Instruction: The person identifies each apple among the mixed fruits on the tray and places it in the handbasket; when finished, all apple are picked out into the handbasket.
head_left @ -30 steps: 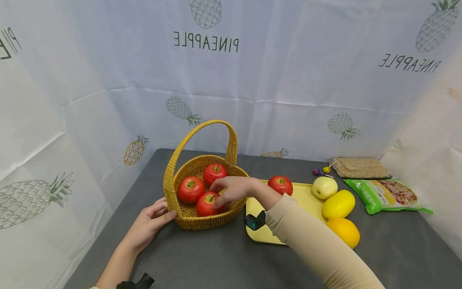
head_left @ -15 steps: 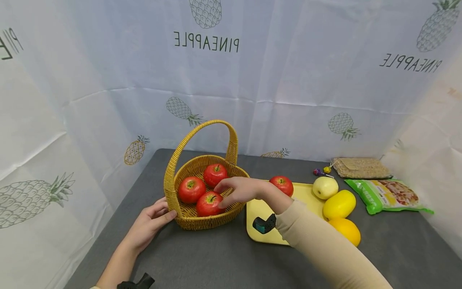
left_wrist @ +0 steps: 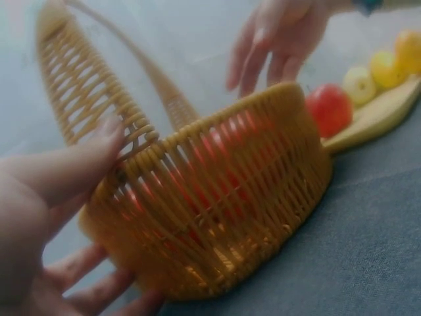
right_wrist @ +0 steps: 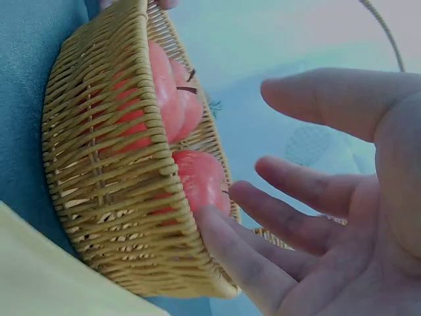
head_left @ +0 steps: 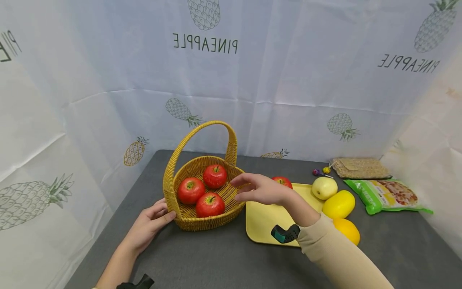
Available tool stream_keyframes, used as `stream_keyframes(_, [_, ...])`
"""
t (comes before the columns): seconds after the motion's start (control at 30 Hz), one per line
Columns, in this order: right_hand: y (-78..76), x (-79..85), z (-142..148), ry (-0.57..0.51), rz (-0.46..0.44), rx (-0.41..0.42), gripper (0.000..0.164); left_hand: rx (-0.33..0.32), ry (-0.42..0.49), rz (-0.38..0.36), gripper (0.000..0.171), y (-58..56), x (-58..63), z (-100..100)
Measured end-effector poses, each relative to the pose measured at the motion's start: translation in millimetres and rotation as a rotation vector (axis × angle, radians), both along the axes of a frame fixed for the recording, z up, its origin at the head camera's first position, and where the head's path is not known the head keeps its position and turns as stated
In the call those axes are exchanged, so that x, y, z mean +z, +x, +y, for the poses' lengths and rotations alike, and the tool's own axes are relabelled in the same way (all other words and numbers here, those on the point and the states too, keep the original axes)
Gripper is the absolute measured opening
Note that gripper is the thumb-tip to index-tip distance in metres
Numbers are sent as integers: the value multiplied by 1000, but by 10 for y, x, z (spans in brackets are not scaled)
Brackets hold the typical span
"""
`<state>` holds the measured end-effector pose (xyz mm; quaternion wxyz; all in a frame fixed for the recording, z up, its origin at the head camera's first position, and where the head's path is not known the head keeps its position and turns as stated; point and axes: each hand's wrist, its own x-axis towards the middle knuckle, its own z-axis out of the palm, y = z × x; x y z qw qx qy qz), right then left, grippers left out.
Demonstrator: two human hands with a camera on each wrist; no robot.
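A woven yellow basket (head_left: pixel 213 224) with a tall arched handle stands on the dark table, with three red apples (head_left: pixel 191 190) inside. My left hand (head_left: pixel 151 224) holds the basket's left end, thumb at the handle's foot and fingers along the outer side; its fingertips are partly hidden in the head view. Over the basket's right rim hangs my right hand (head_left: pixel 261 189), fingers spread and loosely bent, nothing between them. In the right wrist view the right hand's fingers (right_wrist: pixel 283 210) are near the rim and an apple (right_wrist: pixel 200 181). Another red apple (head_left: pixel 283 181) lies on the yellow tray (head_left: pixel 267 224), partly covered by the right hand.
Along the tray's right side lie a pale green fruit (head_left: pixel 324 188), a yellow fruit (head_left: pixel 339 204) and an orange-yellow fruit (head_left: pixel 348 231). Farther right are lollipops (head_left: pixel 321 171), a brown flat packet (head_left: pixel 361 167) and a green food bag (head_left: pixel 388 194). A pineapple-print curtain (head_left: pixel 252 80) surrounds the table.
My right hand has let go of the front apple in the basket and moved right and up to the rim. The left hand and basket have stayed in place.
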<state>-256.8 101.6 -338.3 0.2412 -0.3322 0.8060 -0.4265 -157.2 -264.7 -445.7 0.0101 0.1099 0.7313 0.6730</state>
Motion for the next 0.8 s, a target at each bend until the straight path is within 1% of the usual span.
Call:
stream_keyframes(0.2, [122,-95,149,-89,40,-62,51,-2,8,-7,38,-8,-6,-2])
stream_keyframes(0.37, [207,-198,283,-131,64,-114,51,-5,9,-20,39,-6,-1,-7])
stream_keyframes(0.53, [263,-277,425,-144,60,-168,55,-5,7,-15,39,-3,1,-6])
stream_keyframes(0.63, [297,-331,501,-144,52,-204,55,-2,5,-17,39,1,4,-9])
stream_keyframes(0.8, [359,-410,618,-109,56,-290,53,-5,4,-20,40,-4,10,-6])
